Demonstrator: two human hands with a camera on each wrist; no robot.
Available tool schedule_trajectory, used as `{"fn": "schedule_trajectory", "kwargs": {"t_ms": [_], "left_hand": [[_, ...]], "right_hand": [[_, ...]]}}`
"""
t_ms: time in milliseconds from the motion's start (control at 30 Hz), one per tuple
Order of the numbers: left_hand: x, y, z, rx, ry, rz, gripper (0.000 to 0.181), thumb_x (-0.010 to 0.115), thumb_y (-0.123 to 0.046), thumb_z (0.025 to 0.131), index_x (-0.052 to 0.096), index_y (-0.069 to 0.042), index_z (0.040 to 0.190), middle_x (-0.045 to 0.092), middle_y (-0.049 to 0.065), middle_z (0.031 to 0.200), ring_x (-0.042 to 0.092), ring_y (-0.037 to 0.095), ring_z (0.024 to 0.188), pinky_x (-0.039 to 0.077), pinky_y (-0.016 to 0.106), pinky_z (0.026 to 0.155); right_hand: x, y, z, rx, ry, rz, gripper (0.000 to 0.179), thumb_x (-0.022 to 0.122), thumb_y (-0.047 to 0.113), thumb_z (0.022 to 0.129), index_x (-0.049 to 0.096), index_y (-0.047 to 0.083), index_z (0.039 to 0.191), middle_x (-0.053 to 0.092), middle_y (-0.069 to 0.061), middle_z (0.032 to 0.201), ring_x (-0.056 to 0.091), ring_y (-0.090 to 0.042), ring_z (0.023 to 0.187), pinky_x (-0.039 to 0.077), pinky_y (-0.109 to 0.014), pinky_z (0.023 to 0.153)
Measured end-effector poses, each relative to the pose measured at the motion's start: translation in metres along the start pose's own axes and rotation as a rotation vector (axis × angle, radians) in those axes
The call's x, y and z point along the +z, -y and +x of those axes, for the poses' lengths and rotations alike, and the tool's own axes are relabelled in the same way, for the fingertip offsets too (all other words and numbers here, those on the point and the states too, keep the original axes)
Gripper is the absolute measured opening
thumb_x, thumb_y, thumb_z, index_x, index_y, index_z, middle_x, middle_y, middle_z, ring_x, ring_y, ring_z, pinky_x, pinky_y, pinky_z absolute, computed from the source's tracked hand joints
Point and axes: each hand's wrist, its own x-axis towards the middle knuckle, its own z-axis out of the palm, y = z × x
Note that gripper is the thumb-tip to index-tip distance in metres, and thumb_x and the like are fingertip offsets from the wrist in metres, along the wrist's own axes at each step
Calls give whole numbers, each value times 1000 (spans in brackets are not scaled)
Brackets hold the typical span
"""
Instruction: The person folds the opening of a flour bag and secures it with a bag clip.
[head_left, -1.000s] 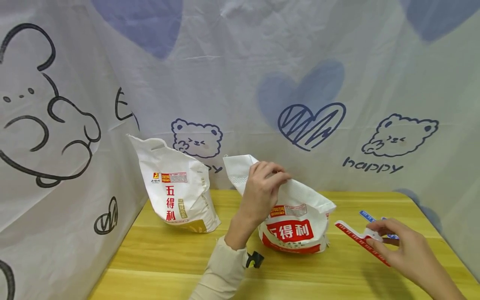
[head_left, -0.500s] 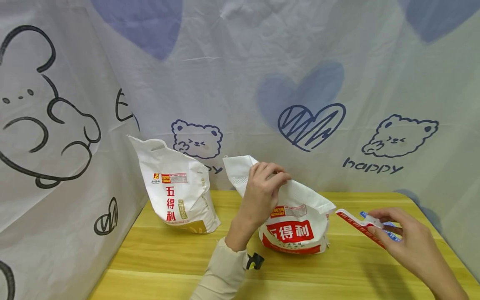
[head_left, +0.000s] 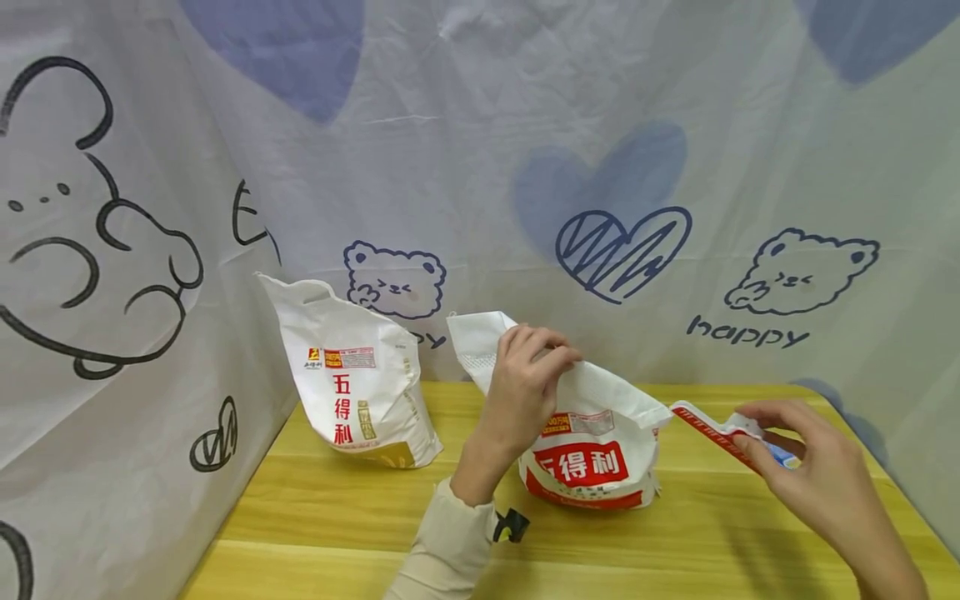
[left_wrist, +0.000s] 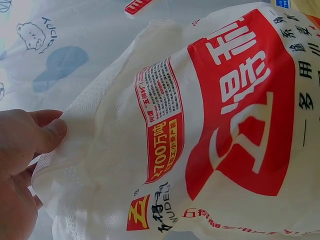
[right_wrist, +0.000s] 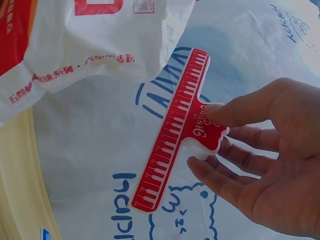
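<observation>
At a wood-grain table (head_left: 337, 521), holding a woven bag (head_left: 588, 462) and T-shaped clip (right_wrist: 171, 130).
Gripping the folded white top (left_wrist: 75, 132) with left hand (head_left: 517, 383); pinching the flat red handle (right_wrist: 204, 140) with right hand (right_wrist: 270, 145).

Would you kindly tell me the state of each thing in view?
Gold-bottomed bag: standing, no clip visible on it; sealed or open, unclear.
Red-labelled bag: standing, unclipped, its top pinched flat.
Left hand: pinching that top.
Red clip: held, not on a bag; jaws' state unclear.
Blue clip: lying on the table, partly hidden; jaws' state unclear.
Right hand: gripping the red clip.
</observation>
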Motion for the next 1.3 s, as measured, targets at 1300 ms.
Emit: {"fn": "schedule_trajectory", "kwargs": {"t_ms": [1300], "left_hand": [[3,0,1,-7,-18,-40,12,71,-2,94,77,-11,98,68,1,103,58,21,103,38,42,109]], "right_hand": [[12,28,32,-10,-156,75,22,86,-7,77,76,1,95,71,-9,91,57,8,78,47,-2,71]]}}
